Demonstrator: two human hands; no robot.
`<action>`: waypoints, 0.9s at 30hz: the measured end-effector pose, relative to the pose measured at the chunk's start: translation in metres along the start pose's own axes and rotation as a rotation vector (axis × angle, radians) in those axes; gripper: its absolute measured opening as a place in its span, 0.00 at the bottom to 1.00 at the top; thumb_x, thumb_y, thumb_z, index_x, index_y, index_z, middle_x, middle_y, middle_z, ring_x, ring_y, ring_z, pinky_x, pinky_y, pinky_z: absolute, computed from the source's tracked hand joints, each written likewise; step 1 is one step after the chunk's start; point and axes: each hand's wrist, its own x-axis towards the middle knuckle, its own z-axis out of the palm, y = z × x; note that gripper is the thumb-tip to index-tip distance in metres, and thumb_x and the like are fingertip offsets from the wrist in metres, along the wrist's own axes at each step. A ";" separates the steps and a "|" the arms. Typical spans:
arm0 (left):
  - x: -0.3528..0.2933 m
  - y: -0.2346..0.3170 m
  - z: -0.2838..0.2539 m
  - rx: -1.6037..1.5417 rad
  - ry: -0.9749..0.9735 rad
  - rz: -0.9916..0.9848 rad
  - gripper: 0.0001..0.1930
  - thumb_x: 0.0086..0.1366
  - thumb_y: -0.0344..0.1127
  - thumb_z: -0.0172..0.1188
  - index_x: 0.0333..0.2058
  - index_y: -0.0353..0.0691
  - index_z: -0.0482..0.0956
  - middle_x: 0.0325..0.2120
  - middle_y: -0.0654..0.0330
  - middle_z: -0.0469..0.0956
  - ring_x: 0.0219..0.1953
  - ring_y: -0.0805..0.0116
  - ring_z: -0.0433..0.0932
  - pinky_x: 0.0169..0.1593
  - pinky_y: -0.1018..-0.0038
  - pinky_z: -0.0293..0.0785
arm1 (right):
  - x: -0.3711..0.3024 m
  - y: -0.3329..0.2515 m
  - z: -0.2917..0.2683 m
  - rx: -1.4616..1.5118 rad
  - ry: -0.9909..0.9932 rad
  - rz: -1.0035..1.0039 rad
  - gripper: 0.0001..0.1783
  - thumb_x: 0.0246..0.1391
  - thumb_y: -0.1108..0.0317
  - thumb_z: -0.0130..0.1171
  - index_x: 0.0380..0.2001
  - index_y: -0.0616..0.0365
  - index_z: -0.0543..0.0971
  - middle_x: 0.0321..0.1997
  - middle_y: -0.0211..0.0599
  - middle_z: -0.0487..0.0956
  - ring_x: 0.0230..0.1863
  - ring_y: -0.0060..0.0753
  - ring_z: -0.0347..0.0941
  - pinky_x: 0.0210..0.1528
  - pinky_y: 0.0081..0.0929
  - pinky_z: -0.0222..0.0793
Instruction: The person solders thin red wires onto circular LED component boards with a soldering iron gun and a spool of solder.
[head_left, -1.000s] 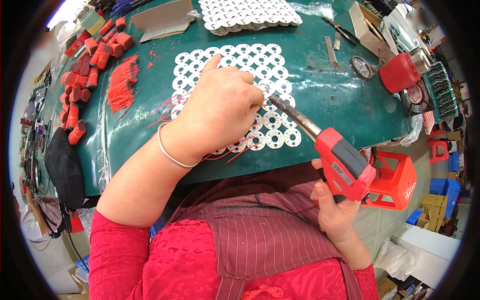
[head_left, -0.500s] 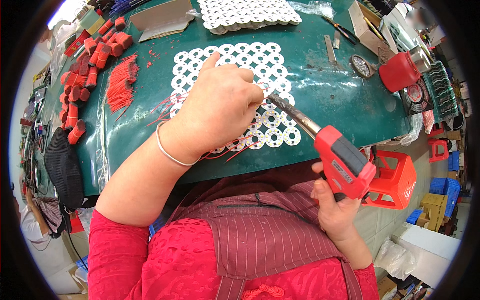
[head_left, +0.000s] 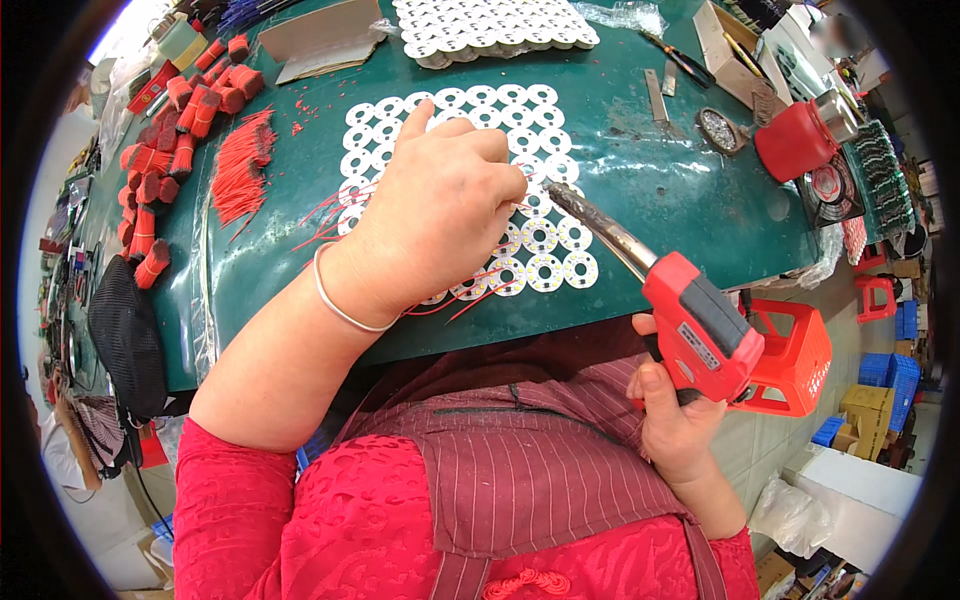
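Observation:
A sheet of round white LED boards (head_left: pixel 540 237) with holes in their middles lies on the green table mat. Over it my left hand (head_left: pixel 440 205) is closed, its thumb side toward the right and one finger stretched forward. A thin red wire shows at its pinched fingertips, which are partly hidden. More red wires (head_left: pixel 325 212) cross the boards beside and below this hand. My right hand (head_left: pixel 680 425) grips a red and black soldering gun (head_left: pixel 708 330). Its dark, crusted tip points up-left, a short way from my left fingertips.
Bundles of red wire (head_left: pixel 145 235) and a loose pile of red wires (head_left: pixel 243 168) lie at the left. Farther back are a stack of LED boards (head_left: pixel 490 35) and an open cardboard piece (head_left: pixel 325 40). Pliers (head_left: pixel 680 58), a small round dish (head_left: pixel 720 130) and a red bottle (head_left: pixel 800 140) stand right.
My right hand has drawn the soldering gun slightly right and down, so its tip is farther from my left fingertips. My left hand has hardly moved.

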 end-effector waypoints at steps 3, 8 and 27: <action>-0.001 0.004 -0.002 -0.011 0.029 0.004 0.04 0.54 0.26 0.65 0.26 0.45 0.83 0.23 0.63 0.73 0.34 0.60 0.76 0.62 0.47 0.64 | -0.002 0.000 -0.001 0.003 0.006 -0.011 0.27 0.59 0.80 0.62 0.61 0.67 0.69 0.57 0.51 0.78 0.52 0.31 0.77 0.45 0.22 0.75; -0.001 0.005 0.001 -0.023 -0.002 0.010 0.04 0.54 0.26 0.65 0.27 0.45 0.83 0.24 0.63 0.74 0.34 0.60 0.77 0.63 0.47 0.64 | -0.005 -0.002 -0.002 0.025 0.019 0.010 0.27 0.59 0.80 0.62 0.61 0.66 0.69 0.57 0.50 0.79 0.42 0.22 0.77 0.40 0.19 0.74; -0.003 0.007 0.004 0.026 -0.044 0.033 0.05 0.53 0.28 0.65 0.27 0.46 0.87 0.22 0.63 0.73 0.33 0.60 0.77 0.61 0.49 0.66 | -0.010 -0.002 0.000 -0.034 0.051 0.053 0.21 0.59 0.79 0.63 0.55 0.66 0.75 0.52 0.45 0.81 0.44 0.26 0.78 0.43 0.23 0.76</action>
